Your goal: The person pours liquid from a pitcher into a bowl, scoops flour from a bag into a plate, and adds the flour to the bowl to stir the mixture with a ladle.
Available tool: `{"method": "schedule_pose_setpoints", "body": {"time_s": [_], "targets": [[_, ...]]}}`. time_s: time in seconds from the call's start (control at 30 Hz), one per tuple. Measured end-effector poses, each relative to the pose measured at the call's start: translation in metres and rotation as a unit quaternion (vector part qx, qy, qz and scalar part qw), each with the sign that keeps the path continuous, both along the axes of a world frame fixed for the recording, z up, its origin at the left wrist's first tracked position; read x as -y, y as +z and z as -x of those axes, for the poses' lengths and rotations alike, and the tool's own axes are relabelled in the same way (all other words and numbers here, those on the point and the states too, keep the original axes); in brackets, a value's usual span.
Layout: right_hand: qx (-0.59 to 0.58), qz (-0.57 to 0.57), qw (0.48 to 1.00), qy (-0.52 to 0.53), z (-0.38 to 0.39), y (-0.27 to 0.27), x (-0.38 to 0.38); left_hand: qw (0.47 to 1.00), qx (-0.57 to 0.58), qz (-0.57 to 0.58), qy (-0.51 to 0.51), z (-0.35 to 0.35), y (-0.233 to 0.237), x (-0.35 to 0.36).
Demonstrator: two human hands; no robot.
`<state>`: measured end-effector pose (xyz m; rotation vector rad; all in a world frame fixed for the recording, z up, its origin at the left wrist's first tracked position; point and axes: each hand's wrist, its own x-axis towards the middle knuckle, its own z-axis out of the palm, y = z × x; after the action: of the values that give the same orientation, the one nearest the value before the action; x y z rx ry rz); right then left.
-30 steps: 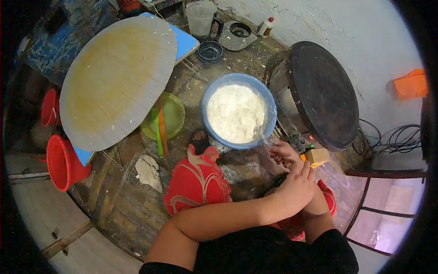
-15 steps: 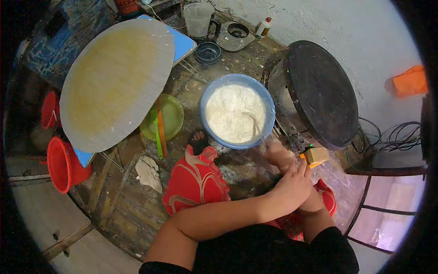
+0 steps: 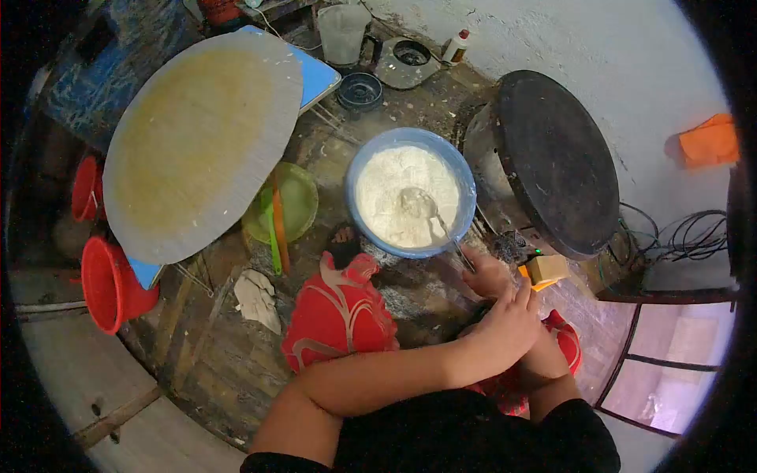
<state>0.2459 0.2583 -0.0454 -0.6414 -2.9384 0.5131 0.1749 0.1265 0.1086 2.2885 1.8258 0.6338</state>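
A blue basin (image 3: pixel 356 213) holds a mass of white powder (image 3: pixel 394 177). In the powder, right of the middle, rests the bowl of a metal ladle (image 3: pixel 418 203), its handle slanting over the basin's lower right rim. My right hand (image 3: pixel 487 276) is closed around the handle's end, just outside the basin. Across my right wrist lies my left hand (image 3: pixel 509 323), its fingers wrapped round the forearm.
A dark round griddle (image 3: pixel 556 162) stands right of the basin, a small box (image 3: pixel 546 269) below it. At left are a large round board (image 3: pixel 205 146), a green bowl (image 3: pixel 310 213) with two sticks, a crumpled cloth (image 3: pixel 257 299) and a red bucket (image 3: pixel 114 284).
The ladle's bowl has moved left within the basin and shows more clearly on the powder. My right hand has shifted slightly; my left hand stays on the right wrist.
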Motion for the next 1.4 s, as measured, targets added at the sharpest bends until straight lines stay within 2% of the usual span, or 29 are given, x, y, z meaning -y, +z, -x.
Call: {"method": "schedule_pose_setpoints", "body": {"time_s": [0.03, 0.1, 0.2, 0.33, 0.4, 0.5, 0.6, 0.73, 0.93, 1.0, 1.1, 1.23, 1.27, 1.4], "targets": [[0.0, 0.0, 1.0, 0.0, 0.001, 0.002, 0.001, 1.0, 0.0, 0.0, 0.0, -0.001, 0.0, 0.001], [0.258, 0.003, 0.964, -0.067, 0.006, 0.006, 0.004, 1.0, -0.012, -0.019, 0.0, -0.001, -0.001, 0.003], [0.262, -0.034, 0.964, -0.007, 0.022, 0.004, 0.019, 1.0, 0.002, -0.008, -0.005, -0.003, -0.001, 0.003], [0.227, 0.008, 0.974, 0.008, 0.057, -0.009, 0.031, 1.0, -0.007, -0.005, -0.001, 0.002, 0.001, 0.002], [0.283, 0.065, 0.954, -0.076, 0.082, -0.012, 0.031, 1.0, 0.007, 0.006, 0.008, 0.004, 0.003, 0.0], [0.221, 0.072, 0.968, -0.089, 0.094, -0.012, 0.026, 1.0, 0.024, -0.001, 0.014, 0.011, 0.007, 0.001], [0.231, 0.096, 0.963, -0.103, 0.098, 0.005, 0.018, 0.999, 0.024, 0.009, 0.021, 0.018, 0.013, 0.003], [0.174, 0.032, 0.979, -0.106, 0.111, 0.017, 0.008, 0.999, 0.019, 0.02, 0.028, 0.021, 0.016, 0.004], [0.179, 0.027, 0.979, -0.098, 0.142, -0.039, -0.015, 0.998, 0.02, -0.004, 0.065, 0.025, 0.014, -0.002], [0.209, 0.051, 0.97, -0.11, 0.149, -0.03, -0.005, 0.997, 0.023, -0.012, 0.078, 0.026, 0.014, -0.003], [0.228, 0.048, 0.97, -0.071, 0.136, -0.027, 0.002, 0.997, 0.036, -0.01, 0.066, 0.027, 0.015, -0.004], [0.245, 0.059, 0.965, -0.073, 0.099, -0.034, 0.01, 0.997, 0.03, -0.033, 0.057, 0.022, 0.015, -0.002], [0.222, 0.009, 0.974, -0.047, 0.085, -0.023, 0.019, 0.998, 0.029, -0.026, 0.051, 0.02, 0.014, -0.002], [0.223, 0.016, 0.973, -0.053, 0.056, -0.005, 0.025, 0.999, 0.016, -0.02, 0.041, 0.013, 0.012, -0.001]]}}
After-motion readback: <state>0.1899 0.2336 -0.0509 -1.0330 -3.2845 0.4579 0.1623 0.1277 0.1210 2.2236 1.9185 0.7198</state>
